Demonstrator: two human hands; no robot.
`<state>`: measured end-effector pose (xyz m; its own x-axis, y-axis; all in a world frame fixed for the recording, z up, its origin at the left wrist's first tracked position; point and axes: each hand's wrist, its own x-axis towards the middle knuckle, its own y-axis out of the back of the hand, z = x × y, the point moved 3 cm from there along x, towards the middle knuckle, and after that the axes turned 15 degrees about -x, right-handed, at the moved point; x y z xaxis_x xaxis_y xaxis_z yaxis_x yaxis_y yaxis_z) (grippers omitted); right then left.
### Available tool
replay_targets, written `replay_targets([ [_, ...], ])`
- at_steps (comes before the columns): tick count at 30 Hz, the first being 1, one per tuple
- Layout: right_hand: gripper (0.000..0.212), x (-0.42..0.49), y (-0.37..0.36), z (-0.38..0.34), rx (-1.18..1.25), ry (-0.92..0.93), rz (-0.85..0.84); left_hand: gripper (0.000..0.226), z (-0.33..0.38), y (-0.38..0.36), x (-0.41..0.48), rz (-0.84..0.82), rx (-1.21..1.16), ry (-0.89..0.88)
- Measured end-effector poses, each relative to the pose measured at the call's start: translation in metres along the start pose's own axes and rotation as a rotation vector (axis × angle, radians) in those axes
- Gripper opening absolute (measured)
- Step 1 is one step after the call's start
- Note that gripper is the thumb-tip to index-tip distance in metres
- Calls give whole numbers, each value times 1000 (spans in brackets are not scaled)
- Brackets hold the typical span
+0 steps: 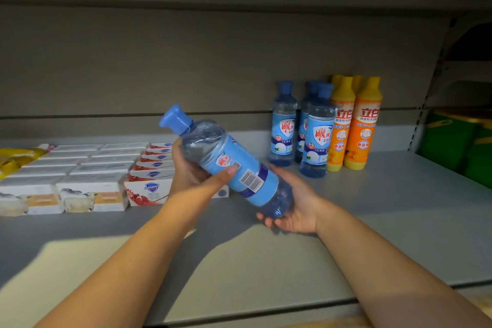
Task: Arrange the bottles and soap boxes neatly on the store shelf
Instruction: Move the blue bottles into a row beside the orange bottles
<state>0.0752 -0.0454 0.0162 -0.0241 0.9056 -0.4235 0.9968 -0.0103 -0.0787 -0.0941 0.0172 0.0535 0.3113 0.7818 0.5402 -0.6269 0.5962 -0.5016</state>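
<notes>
I hold a clear blue bottle point(234, 165) with a blue cap tilted above the grey shelf point(372, 221), cap up-left, base down-right. My left hand point(194, 170) grips its upper body, thumb across the label. My right hand point(295, 210) cups the base from below with curled fingers. Three matching blue bottles point(316, 133) stand upright at the back, and orange bottles point(362, 125) with yellow caps stand right of them. Rows of white soap boxes point(87, 176) and red-and-white soap boxes point(151, 178) fill the shelf's left side.
Yellow packets point(16, 160) lie at the far left edge. Green containers point(458, 146) sit beyond the shelf's right upright. The grey back panel point(213, 66) rises behind everything. Bare shelf surface spreads in front of the bottles and towards the front lip point(266, 309).
</notes>
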Motion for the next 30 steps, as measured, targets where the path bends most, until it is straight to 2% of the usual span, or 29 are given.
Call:
replay_targets([
  [2, 68, -4, -5, 2, -32, -48, -172, 80, 4, 0, 0, 13, -18, -41],
  [4, 69, -8, -10, -3, 1, 19, -237, 75, 10, 1, 2, 109, -100, -85],
  [6, 68, -8, -16, -9, 112, 114, -207, 67, 12, 4, 5, 229, -184, -98],
  [8, 66, -6, -17, -14, 181, 239, -107, 63, 12, 6, 7, 308, -255, -76],
  [11, 43, -7, -19, -17, 191, 419, -71, 57, 12, 9, 10, 306, -301, -25],
  [13, 36, -9, -18, -19, 1, 645, 26, 59, 13, 11, 15, 295, -294, 39],
  [17, 59, -23, -18, -23, -761, 1218, 558, 79, 13, 16, 18, 315, -198, 204],
  [20, 65, -23, -19, -25, -1107, 1456, 837, 62, 11, 17, 17, 311, -163, 367],
  [22, 69, -21, -21, -24, -1204, 1508, 908, 54, 10, 16, 15, 330, -270, 386],
  [24, 66, -17, -24, -21, -1214, 1468, 857, 53, 12, 15, 14, 343, -355, 315],
  [26, 62, -13, -29, -18, -1151, 1350, 745, 53, 15, 14, 13, 323, -332, 236],
  [30, 71, -4, -38, -15, -1014, 1046, 545, 51, 21, 7, 10, 189, -144, 99],
])
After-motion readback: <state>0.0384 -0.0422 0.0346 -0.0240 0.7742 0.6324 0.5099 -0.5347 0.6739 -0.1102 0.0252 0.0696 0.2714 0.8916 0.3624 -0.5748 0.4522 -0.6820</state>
